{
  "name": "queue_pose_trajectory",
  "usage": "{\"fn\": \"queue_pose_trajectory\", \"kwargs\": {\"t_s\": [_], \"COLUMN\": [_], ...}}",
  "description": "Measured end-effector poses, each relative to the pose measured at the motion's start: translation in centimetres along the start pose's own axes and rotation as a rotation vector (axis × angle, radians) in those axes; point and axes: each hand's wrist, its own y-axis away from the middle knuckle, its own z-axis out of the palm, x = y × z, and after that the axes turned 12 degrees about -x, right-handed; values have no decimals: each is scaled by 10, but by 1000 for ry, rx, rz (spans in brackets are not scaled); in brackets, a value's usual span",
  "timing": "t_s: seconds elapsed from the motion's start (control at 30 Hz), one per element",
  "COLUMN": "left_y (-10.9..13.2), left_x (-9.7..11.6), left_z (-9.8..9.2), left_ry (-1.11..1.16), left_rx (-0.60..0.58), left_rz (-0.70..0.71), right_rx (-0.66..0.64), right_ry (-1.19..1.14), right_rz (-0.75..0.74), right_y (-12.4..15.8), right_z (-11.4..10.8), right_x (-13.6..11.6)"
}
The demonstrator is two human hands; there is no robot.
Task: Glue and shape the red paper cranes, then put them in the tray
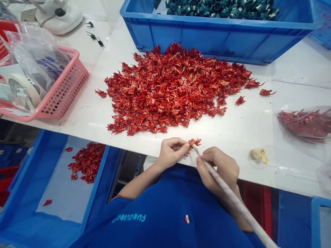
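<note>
Red foil flower piece (195, 141), nearside of big red pile (176, 89): pinched in left hand (172, 151), right hand (217, 168) gripping long white rod (248, 216) against it. Blue crate (97, 193) left of pile holds few; most seemingly remain.

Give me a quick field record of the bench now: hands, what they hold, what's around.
right hand: grips white stick
left hand: pinches red piece at the stick's tip
table: big red pile beyond the hands
far edge: blue crate of dark green pieces
left side: pink basket
below table, left: blue bin holding some red pieces
</note>
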Motion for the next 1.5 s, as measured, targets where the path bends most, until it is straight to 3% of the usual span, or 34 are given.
{"fn": "queue_pose_trajectory", "kwargs": {"t_s": [0.17, 0.37, 0.53, 0.6, 0.73, 0.87, 1.07, 1.13, 1.27, 1.37, 1.5], "left_y": [0, 0, 0, -1, -2, -3, -3, -3, -3, -4, -3], "left_x": [0, 2, 2, 1, 1, 1, -2, -2, 1, 3, 6], "left_z": [0, 1, -1, -2, -3, -3, -4, -4, -5, -5, -4], "left_ry": [2, -15, -4, 9, 57, 90, 126, 145, 180, 222, 316], "left_rx": [8, 7, 4, -7, -22, -20, -11, -18, -37, -47, -33], "left_rz": [0, 12, 2, -5, 8, 10, 8, 4, -18, -32, -30], "right_rx": [46, 0, 299, 360, 309, 207, 232, 200, 112, 148, 140], "right_ry": [25, -2, -62, -58, -82, -286, -627, -508, -43, 276, 499], "right_rz": [38, 33, 232, 300, 303, 312, 369, 448, 539, 457, 362], "right_y": [0, -1, 9, 15, 24, 32, 44, 47, 53, 55, 55], "right_z": [0, 3, 8, 7, -5, -21, -33, -32, -25, -19, -16], "right_x": [0, 0, 7, 15, 33, 48, 61, 62, 64, 69, 73]}}
